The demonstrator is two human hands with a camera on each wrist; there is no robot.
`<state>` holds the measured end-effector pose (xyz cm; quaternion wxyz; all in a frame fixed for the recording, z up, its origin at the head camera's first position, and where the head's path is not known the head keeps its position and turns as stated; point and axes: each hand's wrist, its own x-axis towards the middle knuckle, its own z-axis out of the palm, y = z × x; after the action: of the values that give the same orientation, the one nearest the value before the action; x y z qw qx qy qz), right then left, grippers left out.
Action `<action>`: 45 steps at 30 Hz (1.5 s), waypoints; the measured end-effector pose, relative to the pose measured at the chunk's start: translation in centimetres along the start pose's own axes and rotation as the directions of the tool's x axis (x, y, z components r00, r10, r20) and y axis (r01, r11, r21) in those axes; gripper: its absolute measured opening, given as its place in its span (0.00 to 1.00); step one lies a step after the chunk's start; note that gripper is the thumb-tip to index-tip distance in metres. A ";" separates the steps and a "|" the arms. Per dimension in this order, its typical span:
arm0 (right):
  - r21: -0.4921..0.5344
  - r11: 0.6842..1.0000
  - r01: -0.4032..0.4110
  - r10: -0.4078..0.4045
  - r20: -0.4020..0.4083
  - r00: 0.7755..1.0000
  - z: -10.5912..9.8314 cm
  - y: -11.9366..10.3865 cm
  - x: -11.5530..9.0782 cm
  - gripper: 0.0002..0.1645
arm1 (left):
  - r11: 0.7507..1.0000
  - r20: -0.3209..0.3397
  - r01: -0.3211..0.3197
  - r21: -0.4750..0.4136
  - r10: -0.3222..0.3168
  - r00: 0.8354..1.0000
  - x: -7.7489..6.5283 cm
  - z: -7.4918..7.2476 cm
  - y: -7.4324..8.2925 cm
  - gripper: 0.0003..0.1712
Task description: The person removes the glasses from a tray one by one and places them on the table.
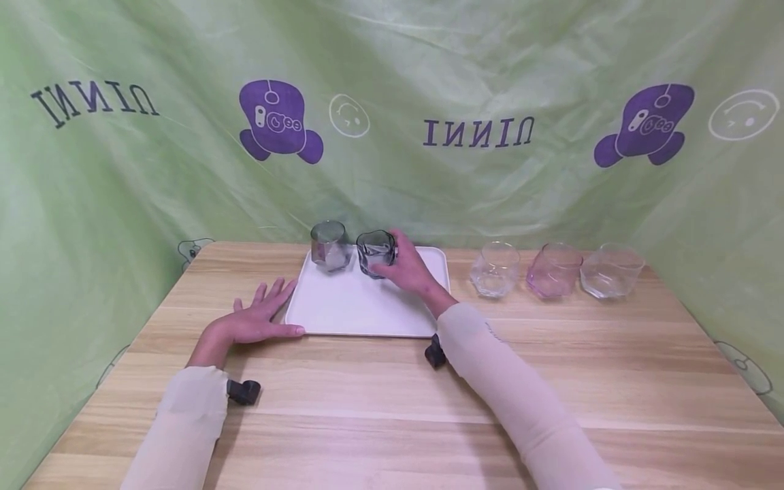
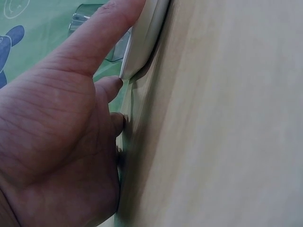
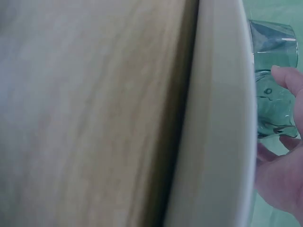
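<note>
A white rectangular tray [image 1: 352,306] lies near the back of the wooden table. My right hand [image 1: 412,265] grips a dark grey wavy glass [image 1: 375,252] at the tray's back, thumb on its near side and fingers round the right. In the right wrist view the thumb and fingertips press the glass [image 3: 274,101]. Left of it, on the tray's back left part, a smoky grey faceted glass [image 1: 329,246] stands upright. Spread fingers of my left hand [image 1: 254,321] lie along the tray's left side, the thumb at its front left corner.
Right of the tray, a clear glass [image 1: 495,272], a pink glass [image 1: 554,272] and a wider clear glass [image 1: 611,272] stand in a row on the table [image 1: 380,408]. A green printed cloth [image 1: 392,177] hangs behind and on both sides.
</note>
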<state>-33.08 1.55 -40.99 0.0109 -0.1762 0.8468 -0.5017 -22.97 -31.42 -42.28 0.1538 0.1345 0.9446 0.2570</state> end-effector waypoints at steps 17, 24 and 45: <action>0.013 1.000 0.003 -0.003 0.026 1.000 0.8 0.2 1.1 0.62 | 1.000 0.002 0.002 -0.011 -0.002 1.000 -0.2 -0.3 0.3 0.66; 0.012 1.000 0.003 -0.003 0.026 1.000 0.8 0.1 1.1 0.60 | 1.000 -0.010 0.005 -0.009 -0.005 1.000 -0.1 -0.2 0.0 0.66; -0.020 1.000 -0.012 0.012 0.012 1.000 0.9 0.1 0.7 0.56 | 0.999 0.021 0.031 0.009 -0.032 0.999 -0.4 -0.3 0.9 0.65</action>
<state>-33.58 0.63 -41.39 0.0174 -0.1742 0.8527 -0.4921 -22.53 -30.98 -41.46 0.1671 0.1230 0.9461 0.2488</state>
